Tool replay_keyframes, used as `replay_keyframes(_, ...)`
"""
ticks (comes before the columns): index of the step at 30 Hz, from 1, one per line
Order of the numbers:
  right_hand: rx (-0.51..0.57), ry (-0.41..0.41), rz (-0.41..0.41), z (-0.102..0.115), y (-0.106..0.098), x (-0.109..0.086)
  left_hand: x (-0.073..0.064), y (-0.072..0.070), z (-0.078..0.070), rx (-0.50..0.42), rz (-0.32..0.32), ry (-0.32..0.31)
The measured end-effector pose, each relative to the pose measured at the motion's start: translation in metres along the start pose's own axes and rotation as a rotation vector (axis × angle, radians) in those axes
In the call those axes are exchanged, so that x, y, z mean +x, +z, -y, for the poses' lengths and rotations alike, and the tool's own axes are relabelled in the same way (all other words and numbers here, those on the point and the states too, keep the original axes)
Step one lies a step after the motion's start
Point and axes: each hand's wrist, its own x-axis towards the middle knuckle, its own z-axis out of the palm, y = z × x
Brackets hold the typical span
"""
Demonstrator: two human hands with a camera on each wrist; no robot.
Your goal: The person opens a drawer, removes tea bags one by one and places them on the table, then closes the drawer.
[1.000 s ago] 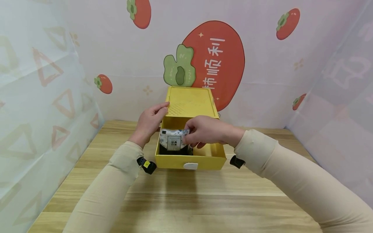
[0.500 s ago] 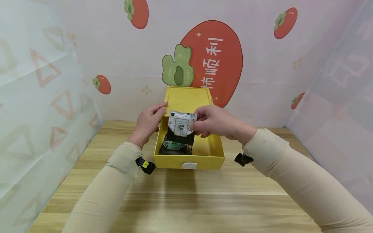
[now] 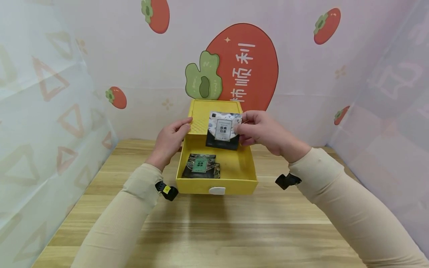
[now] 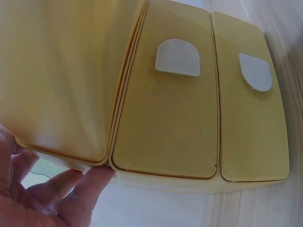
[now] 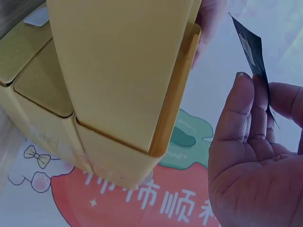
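Note:
My right hand (image 3: 263, 130) pinches a flat tea sachet (image 3: 222, 132) by its right edge between thumb and fingers. The sachet has a white floral top, a pale label and a black lower part. It is held over the pulled-out top drawer (image 3: 218, 186) of a yellow drawer unit (image 3: 214, 108). Seen edge-on in the right wrist view, the sachet (image 5: 255, 52) is thin and dark. A dark sachet with a green label (image 3: 200, 165) lies at the drawer's left. My left hand (image 3: 171, 139) rests against the unit's left side, fingertips (image 4: 97, 182) touching its wall.
Two lower drawers, one above the other, have white tabs (image 4: 177, 57) and are closed. Beside the green-labelled sachet, a patterned piece (image 3: 217, 170) partly shows. The unit stands on a wooden table (image 3: 214, 230), before a printed backdrop (image 3: 295, 111).
My right hand has lifted the white-topped sachet up and to the right, out of the drawer. The green-labelled sachet beneath has come into view. The left hand stays on the unit.

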Motion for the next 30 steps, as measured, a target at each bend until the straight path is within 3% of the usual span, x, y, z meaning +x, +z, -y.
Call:
replay_keyframes(8, 0.108, -0.022, -0.087, -0.01, -0.018, -0.004, 0.001, 0.0, 0.001, -0.026, 0.009, 0.005)
replay_keyframes(30, 0.214, 0.032, -0.246, -0.05, -0.062, -0.002, 0.0, 0.001, 0.0, -0.018, 0.002, 0.001)
